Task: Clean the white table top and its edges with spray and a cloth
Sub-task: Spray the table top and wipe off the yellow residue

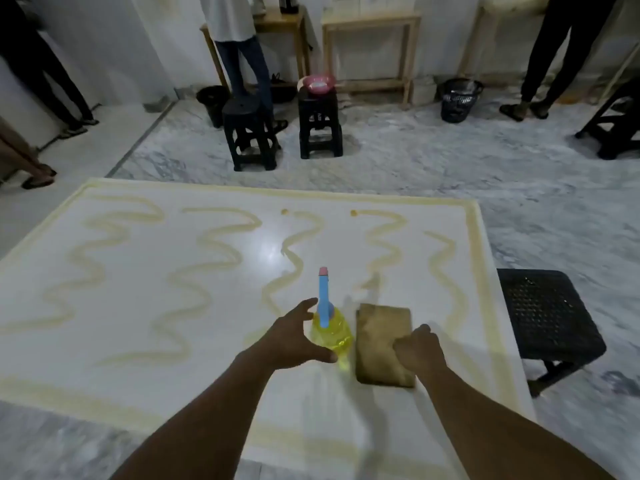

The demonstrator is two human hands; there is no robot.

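A yellow plastic spray bottle (331, 332) with a blue nozzle pointing away stands upright. The left hand (294, 337) spreads beside it; the right hand (419, 348) curls onto a folded tan cloth (379, 336).

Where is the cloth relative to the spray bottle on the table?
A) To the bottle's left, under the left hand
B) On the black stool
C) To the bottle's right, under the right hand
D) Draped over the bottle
C: the folded brown cloth lies flat on the table just right of the yellow bottle, with the right hand on its near edge, while the left hand opens around the bottle.
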